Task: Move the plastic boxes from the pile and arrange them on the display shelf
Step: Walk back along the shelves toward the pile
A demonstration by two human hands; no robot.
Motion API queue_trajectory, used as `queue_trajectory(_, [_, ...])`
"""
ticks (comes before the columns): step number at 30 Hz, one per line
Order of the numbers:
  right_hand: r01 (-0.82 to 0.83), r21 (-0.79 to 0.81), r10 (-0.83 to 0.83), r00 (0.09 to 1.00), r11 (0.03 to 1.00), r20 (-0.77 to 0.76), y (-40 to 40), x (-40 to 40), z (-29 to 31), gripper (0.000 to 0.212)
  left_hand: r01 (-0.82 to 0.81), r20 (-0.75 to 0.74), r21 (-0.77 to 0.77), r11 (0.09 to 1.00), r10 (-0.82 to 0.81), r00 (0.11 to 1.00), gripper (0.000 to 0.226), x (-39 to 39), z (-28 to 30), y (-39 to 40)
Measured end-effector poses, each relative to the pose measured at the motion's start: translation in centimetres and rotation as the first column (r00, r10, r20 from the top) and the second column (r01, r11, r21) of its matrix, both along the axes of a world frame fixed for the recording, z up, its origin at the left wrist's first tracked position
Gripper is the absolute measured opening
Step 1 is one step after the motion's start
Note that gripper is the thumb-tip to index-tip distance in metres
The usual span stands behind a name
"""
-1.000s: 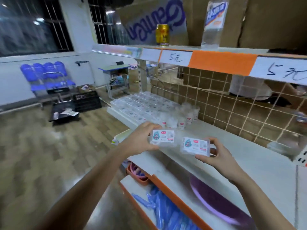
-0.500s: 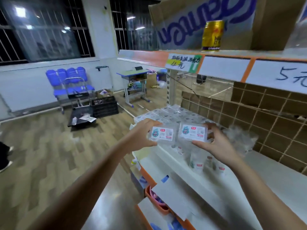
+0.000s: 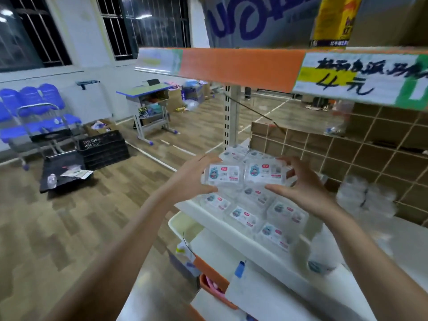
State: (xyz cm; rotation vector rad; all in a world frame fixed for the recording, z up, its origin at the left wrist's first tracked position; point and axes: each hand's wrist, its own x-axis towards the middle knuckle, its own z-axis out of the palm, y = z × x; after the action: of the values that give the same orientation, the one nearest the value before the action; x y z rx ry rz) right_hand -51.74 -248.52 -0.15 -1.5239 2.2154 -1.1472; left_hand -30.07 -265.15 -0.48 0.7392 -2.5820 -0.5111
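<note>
Display shelf: white, its left end already tiled with flat clear boxes, labels up. I read this as mid-task, placement step.

Row of placed boxes sits close to the front lip. Risk 1: setting new ones down on or against them could nudge a front box over the edge to the floor.

Cluster of small clear cups stands further right on the same shelf; the right forearm passes near it. Risk 2: an elbow sweep could topple them.

Left hand pinches the left box by its edges; right hand likewise pinches the right box. Both are carried side by side above the placed row, nearly touching. Risk 3: smooth plastic, fingertip hold only, so I judge a slip likely if they knock together.
</note>
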Motion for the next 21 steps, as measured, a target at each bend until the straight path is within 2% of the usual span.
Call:
queue_trajectory(6, [0.158,0.030,-0.159,0.987,0.987,0.035,-2.7,2.6,0.3,0.062,0.185,0.027,-0.026,0.982,-0.184,0.982,0.065,-1.1,-0.4,-7.1])
queue_trajectory(9, [0.246,0.021,-0.246,0.968,0.969,0.036,-3.4,3.6,-0.2,0.069,0.267,0.039,-0.041,0.963,-0.266,0.963,0.063,-1.9,-0.7,-9.1])
queue_trajectory(14, [0.368,0.050,-0.366,0.929,0.928,-0.049,-3.1,5.5,-1.8,0.074,0.380,0.069,0.009,0.925,-0.379,0.923,0.065,-2.8,-2.3,-10.6])
queue_trajectory(21, [0.461,0.051,-0.462,0.887,0.886,-0.002,-1.8,7.7,-4.0,0.073,0.483,0.129,0.062,0.874,-0.487,0.864,0.075,-3.4,-4.2,-10.8])
